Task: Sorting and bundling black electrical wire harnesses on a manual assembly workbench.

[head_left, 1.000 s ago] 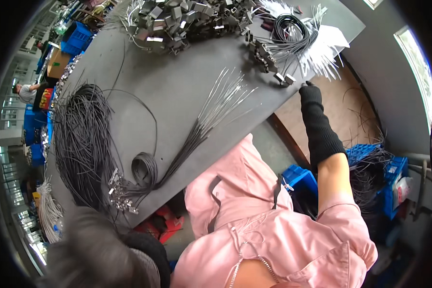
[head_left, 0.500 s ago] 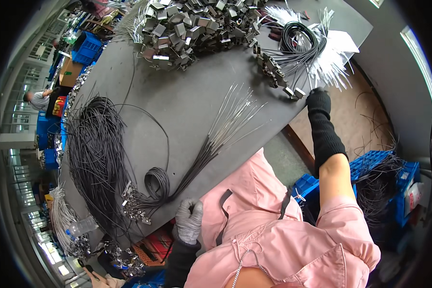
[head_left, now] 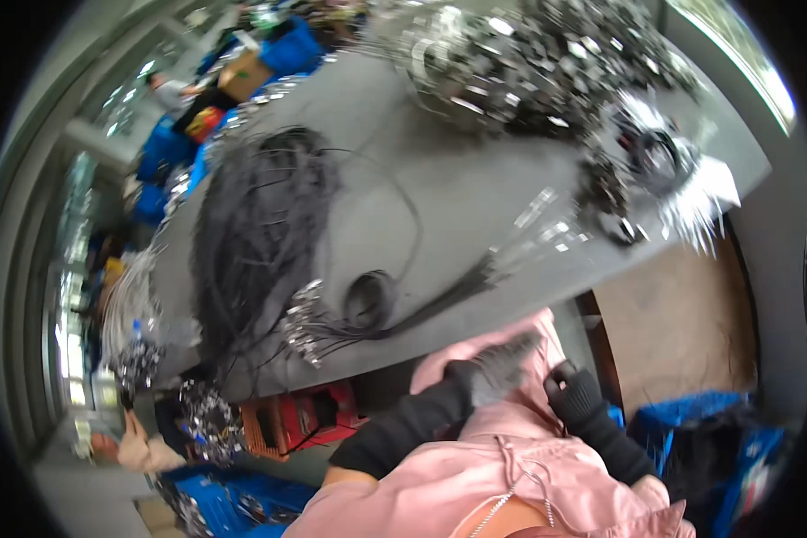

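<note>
My left hand (head_left: 500,366), in a grey glove with a black sleeve, is raised in front of my pink top just below the near edge of the grey table (head_left: 475,202). It is blurred; its fingers look stretched out and hold nothing. My right hand (head_left: 574,391), in a black glove, is curled close beside it at my chest, also with nothing in it. The nearest things on the table are a small black cable coil (head_left: 372,298) and a fan of thin cables with metal ends (head_left: 520,242).
A large bundle of black cables (head_left: 260,229) lies at the table's left, with metal connectors (head_left: 300,323) at its near end. A heap of metal parts (head_left: 529,63) covers the far side. Another coil (head_left: 656,152) and white strands (head_left: 704,202) lie right. Blue crates (head_left: 681,421) stand on the floor.
My right hand has drawn back from the table's right edge to my chest. My left hand has risen toward the table edge. The view has swung and blurred.
</note>
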The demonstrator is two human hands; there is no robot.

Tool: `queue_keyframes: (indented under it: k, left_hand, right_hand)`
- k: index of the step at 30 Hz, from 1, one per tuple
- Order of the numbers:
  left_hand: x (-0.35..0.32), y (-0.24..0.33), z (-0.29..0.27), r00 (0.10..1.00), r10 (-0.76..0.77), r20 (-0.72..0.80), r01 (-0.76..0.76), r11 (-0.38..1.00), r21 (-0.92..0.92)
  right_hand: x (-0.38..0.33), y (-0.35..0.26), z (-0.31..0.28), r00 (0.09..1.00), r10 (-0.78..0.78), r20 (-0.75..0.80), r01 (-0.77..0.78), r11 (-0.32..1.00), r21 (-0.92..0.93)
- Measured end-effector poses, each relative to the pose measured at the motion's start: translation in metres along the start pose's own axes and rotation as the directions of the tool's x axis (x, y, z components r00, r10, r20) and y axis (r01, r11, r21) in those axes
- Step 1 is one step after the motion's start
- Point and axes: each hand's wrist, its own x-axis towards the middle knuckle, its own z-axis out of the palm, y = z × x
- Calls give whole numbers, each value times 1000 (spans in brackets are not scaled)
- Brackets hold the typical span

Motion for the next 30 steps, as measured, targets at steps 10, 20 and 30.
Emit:
queue_keyframes:
  k: [10, 20, 30]
  left_hand:
    - [-26, -22, -34, 922, 349, 166, -362, 931, 52]
    - [-18, 35, -93, 707, 682, 188, -239, -20, 971]
    - [21, 45, -146, 813, 482, -327, 547, -440, 712]
  right_hand:
    - [57, -77, -2, 979, 9, 204, -145, 736, 662]
    - [39, -42, 19, 727, 447, 522, -676, 330, 659]
    - [15, -12, 19, 653, 470, 595, -587, -184, 789]
